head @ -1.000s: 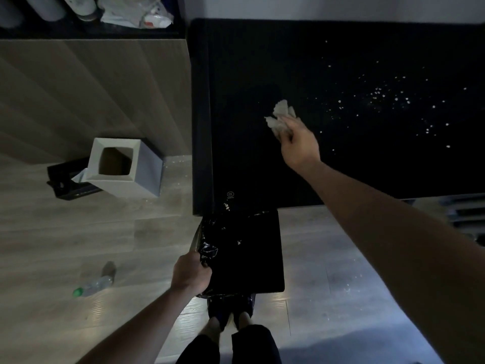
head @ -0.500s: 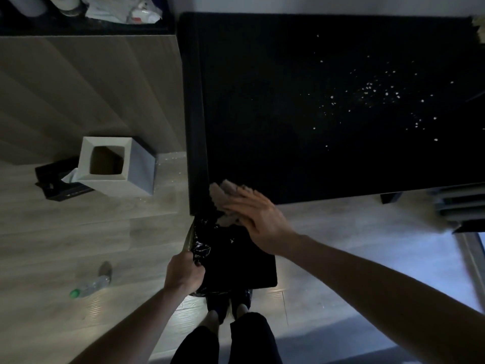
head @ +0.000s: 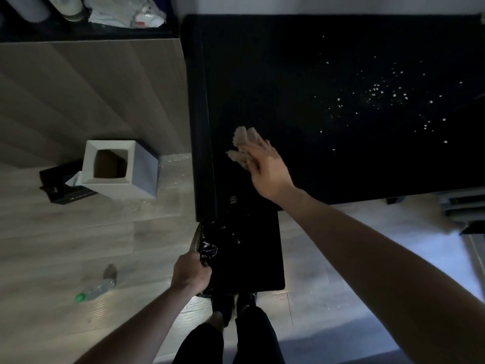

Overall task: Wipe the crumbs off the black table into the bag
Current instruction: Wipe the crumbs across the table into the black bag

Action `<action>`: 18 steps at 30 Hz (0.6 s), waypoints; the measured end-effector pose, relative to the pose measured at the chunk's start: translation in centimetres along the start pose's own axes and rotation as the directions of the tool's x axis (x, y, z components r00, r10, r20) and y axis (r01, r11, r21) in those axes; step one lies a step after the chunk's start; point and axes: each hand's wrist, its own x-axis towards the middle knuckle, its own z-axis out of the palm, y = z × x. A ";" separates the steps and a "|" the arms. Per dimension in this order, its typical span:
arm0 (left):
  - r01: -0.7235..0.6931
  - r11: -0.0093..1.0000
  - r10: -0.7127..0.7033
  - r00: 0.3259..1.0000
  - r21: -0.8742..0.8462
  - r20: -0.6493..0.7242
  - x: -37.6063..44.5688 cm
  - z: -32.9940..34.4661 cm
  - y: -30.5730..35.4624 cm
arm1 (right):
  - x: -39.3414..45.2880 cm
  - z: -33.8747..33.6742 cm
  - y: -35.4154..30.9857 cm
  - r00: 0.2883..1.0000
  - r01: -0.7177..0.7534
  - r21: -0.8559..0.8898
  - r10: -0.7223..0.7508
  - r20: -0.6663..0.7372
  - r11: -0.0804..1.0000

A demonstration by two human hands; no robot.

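Observation:
The black table [head: 301,74] fills the upper right. White crumbs [head: 378,93] lie scattered over its right half. My right hand [head: 267,169] presses a crumpled beige tissue [head: 242,145] onto the table's left part, a little back from the near edge. Below that edge hangs the black bag [head: 244,256], its mouth held against the table. My left hand [head: 190,271] grips the bag's crinkled left rim. A few crumbs show inside the bag.
A white square bin [head: 118,166] stands on the wooden floor at the left, against a black box. A clear bottle with a green cap [head: 94,290] lies on the floor. My feet stand just below the bag. A shelf with clutter runs along the top left.
My right hand swept the tissue from mid-table down to the near edge over the bag, then moved back up onto the table. My left hand has kept its grip on the bag.

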 end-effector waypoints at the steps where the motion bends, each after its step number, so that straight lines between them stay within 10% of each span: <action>1: 0.000 1.000 0.000 1.000 0.002 0.000 0.1 0.0 0.1 | -0.1 0.7 -0.1 1.000 0.014 -0.080 -0.015 -0.005 0.997; 12: 0.006 0.999 -0.006 1.000 0.044 0.002 0.1 -0.1 1.2 | -11.4 1.2 -0.8 0.979 0.133 0.110 -0.148 0.141 0.985; 18: 0.040 0.999 -0.040 0.999 0.031 -0.001 -0.1 0.7 2.2 | -3.4 -4.4 1.0 0.999 0.038 0.318 -0.026 -0.041 0.947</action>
